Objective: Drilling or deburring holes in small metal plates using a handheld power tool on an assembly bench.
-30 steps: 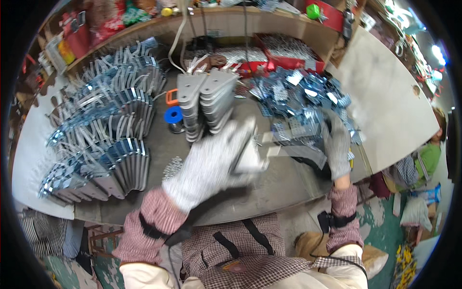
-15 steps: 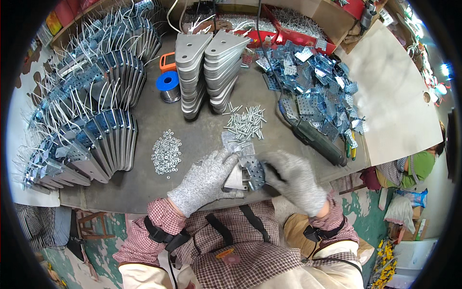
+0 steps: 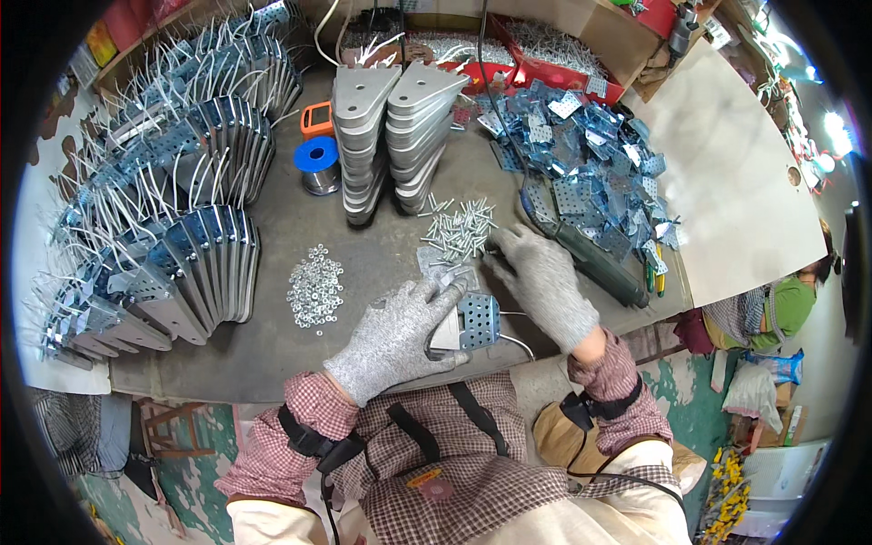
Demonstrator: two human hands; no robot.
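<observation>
Gloved left grip (image 3: 397, 338) lower centre, holding silver piece (image 3: 447, 332) with blue perforated plate (image 3: 479, 321), gloved right grip (image 3: 540, 280) at edge of screw heap (image 3: 461, 229), mid-frame, nut pile (image 3: 315, 289) left of centre

From the wearer's head, one fisheye camera looks steeply down and forward, close above the left hand (image 3: 395, 343), right hand (image 3: 543, 283) and bench (image 3: 377, 259).

1. Screw pile (image 3: 460, 229): thin, silvery, loose screws heaped at mixed angles.
2. Perforated plate (image 3: 479, 321): bluish metal, rows of round holes facing up, on the wearer's side of the screw pile.
3. Metal piece (image 3: 445, 334): pale grey, smooth, partly hidden, likewise nearer the wearer than the screw pile.
4. White wire (image 3: 520, 345): curved, nearer the wearer and right of the screw pile.
</observation>
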